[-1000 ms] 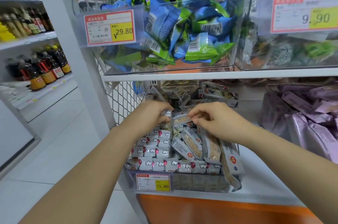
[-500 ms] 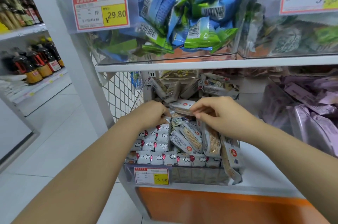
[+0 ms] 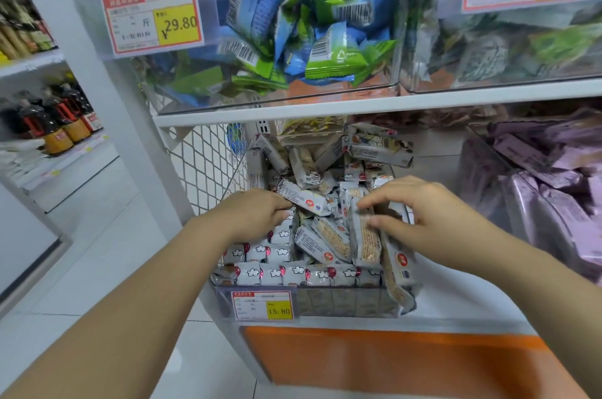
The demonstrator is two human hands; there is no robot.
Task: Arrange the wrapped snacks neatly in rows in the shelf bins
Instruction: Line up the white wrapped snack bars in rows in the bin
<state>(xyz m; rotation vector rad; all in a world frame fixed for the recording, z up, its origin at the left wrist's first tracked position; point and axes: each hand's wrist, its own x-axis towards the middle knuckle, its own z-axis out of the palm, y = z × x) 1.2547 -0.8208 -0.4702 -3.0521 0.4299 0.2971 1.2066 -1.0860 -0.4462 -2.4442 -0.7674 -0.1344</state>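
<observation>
The person is working bare-handed: left hand [image 3: 257, 216] and right hand [image 3: 423, 219] are showing plain skin, and back from the fingers [image 3: 371, 203] both forearms [image 3: 146, 284] are showing bare, slim and smooth.

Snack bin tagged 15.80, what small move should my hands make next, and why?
Probably lower the bar that the left hand pinches, setting it flat beside the neat rows. It sits crosswise above the middle of the bin, where snacks lie unsorted, while the right hand grips a tilted bar that could follow.
</observation>
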